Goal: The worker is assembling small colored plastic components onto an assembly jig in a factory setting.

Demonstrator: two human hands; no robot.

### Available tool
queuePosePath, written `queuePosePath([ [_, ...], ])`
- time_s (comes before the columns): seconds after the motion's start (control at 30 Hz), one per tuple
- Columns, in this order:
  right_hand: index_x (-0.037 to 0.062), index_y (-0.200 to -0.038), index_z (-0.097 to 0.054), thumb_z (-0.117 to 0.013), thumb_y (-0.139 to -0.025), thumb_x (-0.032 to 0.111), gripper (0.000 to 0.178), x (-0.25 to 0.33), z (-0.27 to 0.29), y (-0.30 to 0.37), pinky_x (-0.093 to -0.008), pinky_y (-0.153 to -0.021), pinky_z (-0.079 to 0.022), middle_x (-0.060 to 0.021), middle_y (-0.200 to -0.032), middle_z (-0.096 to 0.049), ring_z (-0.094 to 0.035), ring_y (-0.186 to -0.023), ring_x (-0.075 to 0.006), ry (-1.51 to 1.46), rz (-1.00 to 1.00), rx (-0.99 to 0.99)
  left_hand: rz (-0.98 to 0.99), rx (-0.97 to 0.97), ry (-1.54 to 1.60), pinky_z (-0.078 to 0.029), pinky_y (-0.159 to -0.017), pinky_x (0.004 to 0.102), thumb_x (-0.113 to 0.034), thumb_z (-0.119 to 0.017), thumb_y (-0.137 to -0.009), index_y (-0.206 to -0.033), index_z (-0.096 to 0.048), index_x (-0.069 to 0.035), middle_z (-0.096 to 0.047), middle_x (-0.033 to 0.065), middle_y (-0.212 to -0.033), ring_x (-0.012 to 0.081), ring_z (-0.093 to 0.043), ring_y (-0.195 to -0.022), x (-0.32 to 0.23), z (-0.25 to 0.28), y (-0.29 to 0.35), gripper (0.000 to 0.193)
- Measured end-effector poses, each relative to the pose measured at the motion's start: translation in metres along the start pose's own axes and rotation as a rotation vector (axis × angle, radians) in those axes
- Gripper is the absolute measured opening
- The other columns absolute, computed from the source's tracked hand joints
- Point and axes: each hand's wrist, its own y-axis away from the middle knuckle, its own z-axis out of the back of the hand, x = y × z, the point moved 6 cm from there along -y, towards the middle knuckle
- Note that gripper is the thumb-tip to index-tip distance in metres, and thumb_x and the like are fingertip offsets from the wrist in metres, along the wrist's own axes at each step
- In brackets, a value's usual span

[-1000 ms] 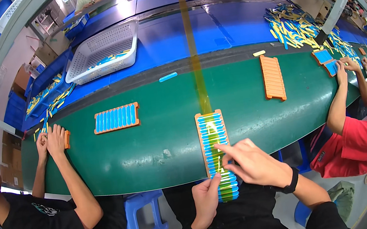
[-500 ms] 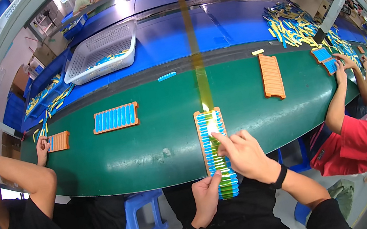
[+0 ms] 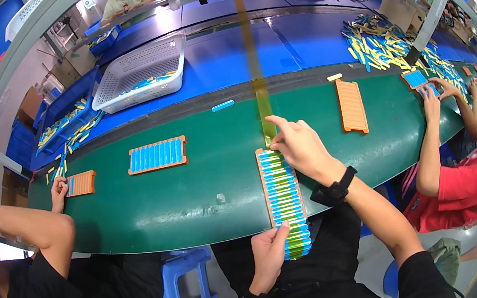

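Observation:
An orange grooved tray (image 3: pixel 268 203) lies lengthwise in front of me, holding a row of blue flat sticks (image 3: pixel 300 214). A band of clear yellow tape (image 3: pixel 260 92) comes down from the rollers at the back and runs along the middle of the sticks. The taped row sticks out past the tray's near end and the table edge. There my left hand (image 3: pixel 270 255) grips it, thumb on top. At the tray's far end my right hand (image 3: pixel 302 146) is closed on the tape, with index finger and thumb at it; the other fingers are curled.
Other orange trays (image 3: pixel 157 155) lie left and right on the green table (image 3: pixel 218 177). A white basket (image 3: pixel 143 95) and a heap of blue and yellow sticks (image 3: pixel 378 42) are at the back. Co-workers sit on both sides, one in a red shirt (image 3: pixel 474 180).
My right hand has moved away from me, from the middle of the stick row to the tape at the tray's far end. My left hand keeps its grip at the near end.

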Motion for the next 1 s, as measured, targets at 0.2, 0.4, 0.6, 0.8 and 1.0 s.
queuePosePath([
  [0.2,0.0025,-0.122,-0.061,-0.067,-0.091,0.007,0.032,-0.017,0.039,0.024,-0.0383,-0.064,-0.052,-0.0094,-0.09,-0.072,-0.065,-0.069,-0.024,-0.42,-0.245,-0.188,-0.142,0.065,-0.054,-0.049,-0.071,0.022,-0.012,-0.061,-0.103,-0.1,-0.074,0.01,-0.074,0.005,-0.09,0.0038,-0.061,-0.08,-0.035,-0.012,0.001,0.025],
  [0.4,-0.002,-0.119,-0.063,-0.072,-0.09,0.023,0.039,0.002,0.035,0.063,-0.0415,-0.08,-0.053,-0.0151,-0.102,-0.07,-0.066,-0.092,-0.0305,-0.364,-0.281,0.094,-0.355,0.1,-0.017,-0.051,-0.069,0.0213,-0.011,-0.061,-0.103,-0.103,-0.073,0.01,-0.072,0.0035,-0.088,0.0039,-0.062,-0.079,-0.104,-0.022,-0.004,0.024],
  [0.6,-0.0055,-0.147,-0.034,-0.086,-0.075,0.038,0.099,0.041,0.007,0.075,-0.0515,-0.103,-0.048,-0.0369,-0.14,-0.038,-0.048,-0.125,-0.0511,-0.195,-0.156,0.282,-0.342,0.129,-0.01,-0.052,-0.077,0.0222,-0.008,-0.061,-0.102,-0.115,-0.069,0.009,-0.073,0.0061,-0.098,0.0063,-0.064,-0.087,-0.114,-0.005,0.007,0.023],
  [0.8,0.003,-0.143,-0.043,-0.079,-0.082,0.03,0.076,0.06,-0.014,0.037,-0.051,-0.101,-0.048,-0.027,-0.138,-0.048,-0.047,-0.125,-0.0473,-0.475,0.032,0.345,-0.289,0.191,0.149,-0.055,-0.086,0.0268,-0.003,-0.059,-0.101,-0.125,-0.06,0.008,-0.071,0.011,-0.112,0.0117,-0.068,-0.098,-0.1,0.006,0.015,0.026],
  [1.0,0.0025,-0.145,-0.046,-0.07,-0.084,0.025,0.069,0.125,-0.062,0.006,-0.0467,-0.109,-0.043,-0.0224,-0.152,-0.045,-0.047,-0.132,-0.0399,-0.414,0.528,0.465,-0.316,0.2,0.144,-0.055,-0.087,0.0268,-0.002,-0.058,-0.101,-0.126,-0.059,0.008,-0.071,0.0111,-0.113,0.012,-0.067,-0.101,-0.106,0.005,0.025,0.026],
])
